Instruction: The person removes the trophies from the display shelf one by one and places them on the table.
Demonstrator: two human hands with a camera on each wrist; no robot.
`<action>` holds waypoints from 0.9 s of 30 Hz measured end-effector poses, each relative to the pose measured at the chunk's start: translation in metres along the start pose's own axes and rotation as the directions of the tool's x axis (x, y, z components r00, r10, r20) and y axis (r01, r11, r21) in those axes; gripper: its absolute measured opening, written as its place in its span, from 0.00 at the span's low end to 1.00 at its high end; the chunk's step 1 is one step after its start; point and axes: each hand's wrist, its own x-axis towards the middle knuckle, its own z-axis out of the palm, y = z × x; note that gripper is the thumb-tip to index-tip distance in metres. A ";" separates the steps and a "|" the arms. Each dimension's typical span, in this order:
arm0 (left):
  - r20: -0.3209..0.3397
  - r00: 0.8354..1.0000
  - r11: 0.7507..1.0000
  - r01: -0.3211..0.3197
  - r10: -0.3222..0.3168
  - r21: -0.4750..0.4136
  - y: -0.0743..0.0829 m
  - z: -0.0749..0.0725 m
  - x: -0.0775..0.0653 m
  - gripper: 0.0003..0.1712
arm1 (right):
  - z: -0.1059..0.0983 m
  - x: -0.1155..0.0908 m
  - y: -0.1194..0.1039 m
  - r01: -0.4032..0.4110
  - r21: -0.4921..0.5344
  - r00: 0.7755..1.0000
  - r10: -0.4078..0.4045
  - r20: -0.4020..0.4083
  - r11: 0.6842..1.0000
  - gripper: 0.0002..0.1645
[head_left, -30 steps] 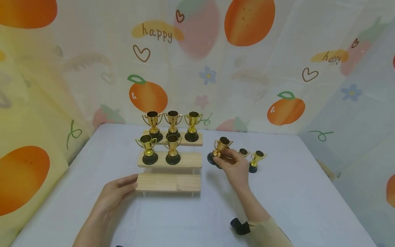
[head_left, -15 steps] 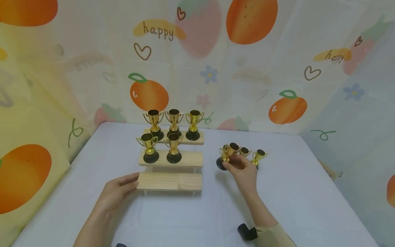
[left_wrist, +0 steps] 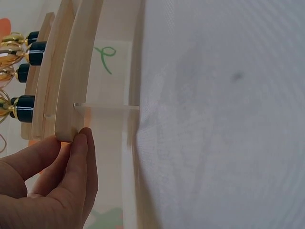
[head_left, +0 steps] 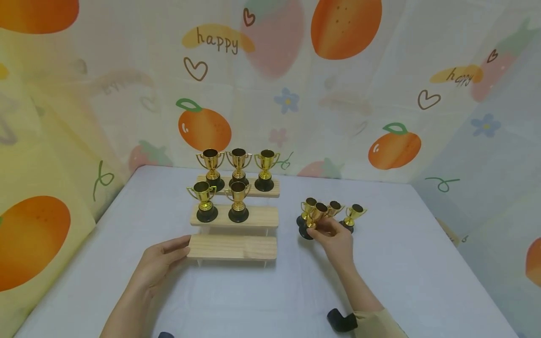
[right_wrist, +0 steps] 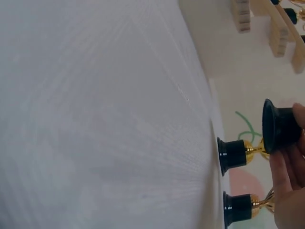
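Note:
My left hand (head_left: 158,263) pinches the left end of the lowest board of a three-step wooden display stand (head_left: 232,247); the left wrist view shows thumb and fingers on that board end (left_wrist: 66,129). With my right hand (head_left: 336,244) I hold a small gold trophy (head_left: 318,212) by its lower part, tilted to the right. Its black base (right_wrist: 279,126) is off the table in the right wrist view. Close around it are a gold trophy (head_left: 309,203) behind, one (head_left: 334,207) partly hidden, and another (head_left: 354,213) to the right.
Three trophies line the top board (head_left: 275,191), and two stand on the left and middle of the second board (head_left: 264,216). Clear legs carry the stand on a white-covered table (head_left: 236,300). A fruit-print cloth (head_left: 338,122) hangs behind.
My right hand has moved right and a little nearer with the trophy, away from the stand to the front of the other trophies. My left hand stays on the board.

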 end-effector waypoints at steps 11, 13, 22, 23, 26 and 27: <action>-0.001 1.000 1.000 -0.010 0.010 0.003 0.000 0.000 -0.001 0.32 | 0.001 0.002 0.015 -0.048 -0.122 0.998 0.054 0.043 0.991 0.21; 0.000 1.000 1.000 -0.007 0.007 0.000 0.001 0.000 -0.001 0.32 | 0.001 0.001 0.016 -0.043 -0.138 0.998 0.050 0.046 0.989 0.21; 0.002 1.000 1.000 -0.008 0.008 0.010 0.002 -0.001 -0.001 0.33 | 0.003 -0.001 0.019 -0.047 -0.131 0.997 0.055 0.062 0.990 0.21; 0.003 1.000 1.000 -0.008 0.008 0.012 0.002 -0.001 -0.001 0.33 | 0.003 -0.001 0.019 -0.050 -0.123 0.996 0.058 0.065 0.991 0.21; 0.008 1.000 1.000 -0.008 0.008 0.012 0.001 -0.001 0.000 0.33 | 0.003 -0.001 0.022 -0.055 -0.119 0.996 0.064 0.067 0.991 0.21; 0.008 1.000 1.000 -0.006 0.005 0.010 0.001 -0.001 0.000 0.33 | 0.003 -0.001 0.023 -0.057 -0.114 0.995 0.065 0.070 0.992 0.21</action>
